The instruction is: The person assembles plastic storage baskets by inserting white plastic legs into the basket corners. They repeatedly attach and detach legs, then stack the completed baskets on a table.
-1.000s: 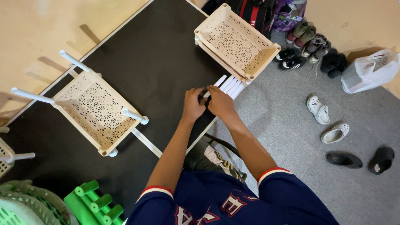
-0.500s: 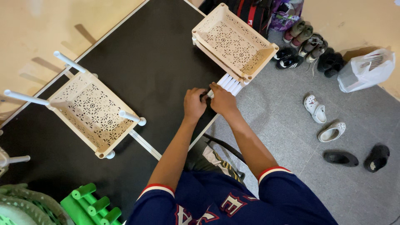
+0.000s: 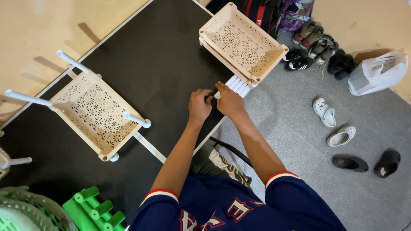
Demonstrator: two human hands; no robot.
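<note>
My left hand (image 3: 199, 105) and my right hand (image 3: 230, 102) meet at the near edge of a black table (image 3: 158, 55). Both close around the near ends of a bundle of white plastic tubes (image 3: 239, 85) that lies on the table edge. What exactly sits between the fingers is hidden. Just beyond the tubes stands a stack of cream perforated plastic trays (image 3: 242, 42). To the left lies another cream tray (image 3: 96, 113) with white tubes fitted at its corners.
Green plastic tubes (image 3: 94, 209) and a green basket (image 3: 25, 209) sit at the lower left. On the grey floor to the right lie several shoes (image 3: 327, 112), a white plastic bag (image 3: 376, 72) and bags by the wall (image 3: 274, 13).
Both hands have stayed together on the tube ends, shifting slightly up toward the stacked trays. The view has wobbled a little.
</note>
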